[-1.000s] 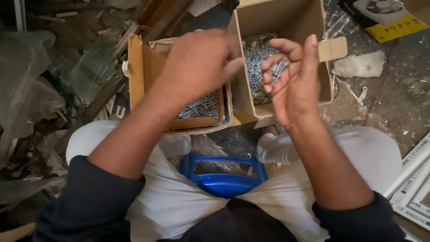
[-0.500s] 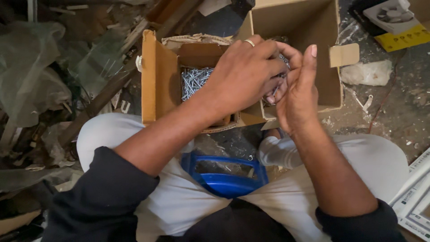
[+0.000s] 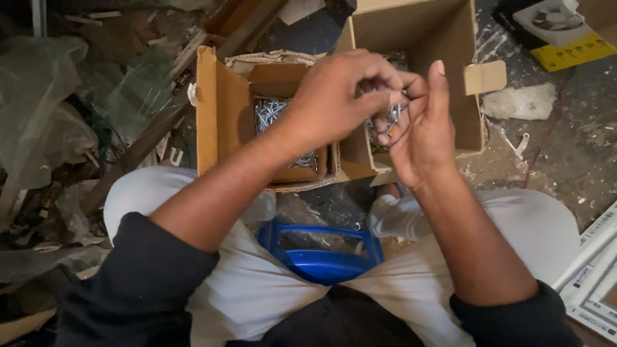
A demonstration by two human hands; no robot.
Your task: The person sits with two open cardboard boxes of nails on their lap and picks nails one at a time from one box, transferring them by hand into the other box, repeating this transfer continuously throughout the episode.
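My right hand [image 3: 421,125] is cupped, palm toward the left, holding a small bunch of silvery nails [image 3: 390,121]. My left hand [image 3: 340,96] reaches across, its fingertips pinching at those nails. Both hands hover above two open cardboard boxes. The left box [image 3: 218,115] holds a pile of silvery nails [image 3: 268,110]. The right box [image 3: 411,26] is taller, and its contents are mostly hidden behind my hands.
I sit on a blue plastic stool [image 3: 321,254] with my knees in white trousers spread. Crumpled clear plastic and wood scraps [image 3: 77,109] lie left. A yellow-and-white package [image 3: 559,32] sits top right, a white lump [image 3: 527,103] below it, framed panels [image 3: 591,283] at right.
My left hand came up from the left box and moved right to meet my right hand. The view shifted slightly, so the boxes sit lower in frame.
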